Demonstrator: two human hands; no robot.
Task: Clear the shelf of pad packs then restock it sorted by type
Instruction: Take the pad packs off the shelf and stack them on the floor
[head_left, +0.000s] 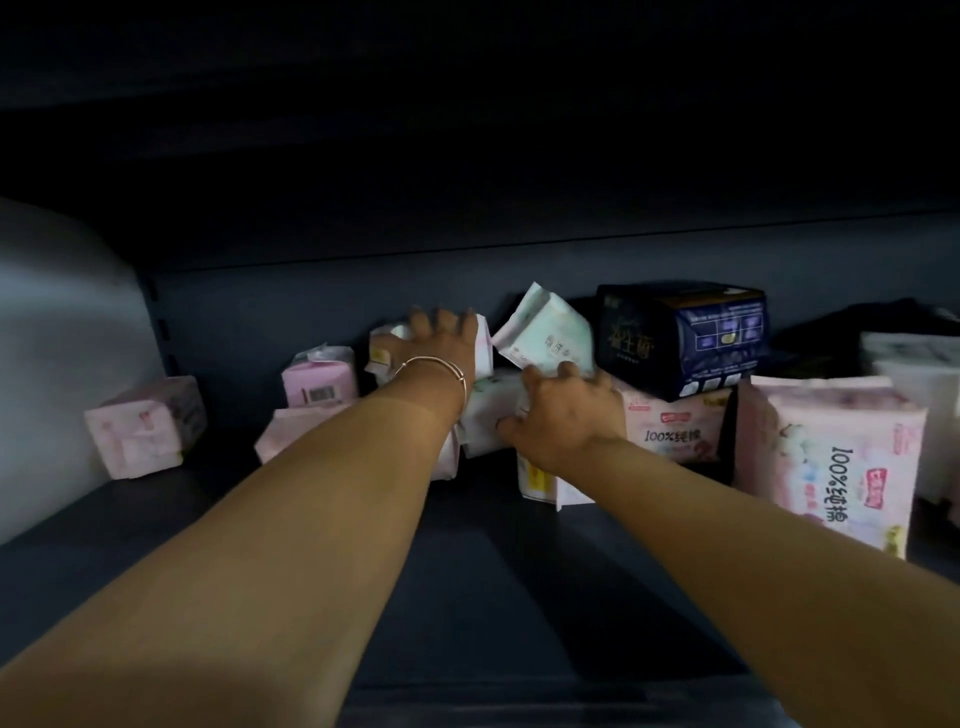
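Reaching deep into a dim, dark shelf, a person works both bare hands into a jumble of pad packs heaped against the back wall. The left hand, a thin bracelet at its wrist, lies over the top of a white pack, fingers spread and curving down onto it; whether they have closed into a real grip cannot be told from this angle. The right hand rests on the pile just beside it, fingers bent against a tilted mint-green pack and a pale pack underneath, thumb out to the side; it looks to be gathering rather than holding any one pack outright.

Clearing appears under way but far from finished. A dark navy pack sits on top of a pink pack to the right, with a large pink pack standing nearer the front edge and more white packaging at the far right. To the left, a small pink pack stands upright, another pink pack lies in front of it, and a pink pack sits well apart near the side wall. Types are visibly mixed, so sorting and restocking have not yet begun; the front of the shelf is the only open stretch.
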